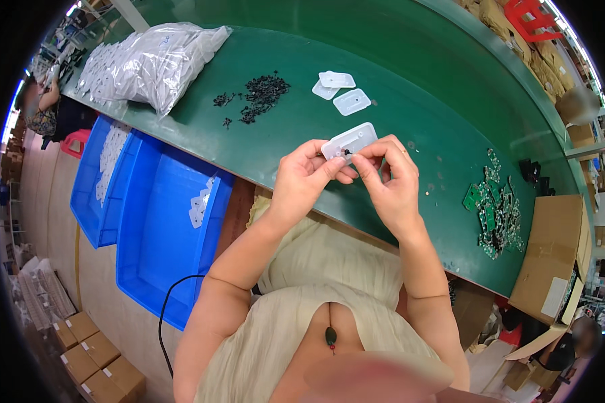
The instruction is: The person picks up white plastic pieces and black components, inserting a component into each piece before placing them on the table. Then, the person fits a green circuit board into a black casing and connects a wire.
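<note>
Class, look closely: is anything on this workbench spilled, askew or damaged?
Mildly untidy: tiny pale specks lie on the green table right of the right hand, apart from any pile, too small to identify. A few black parts also lie outside the main black heap. No damage stands out.

Whitish cover [364,136], black small parts [265,93] — green tabletop [417,117], blue bins [158,201], beige garment [329,252]

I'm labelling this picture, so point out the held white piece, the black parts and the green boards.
Held white piece [353,140], head view: middle of its face.
Black parts [266,95], head view: middle of the heap.
Green boards [489,215], head view: a board within the heap.
</note>
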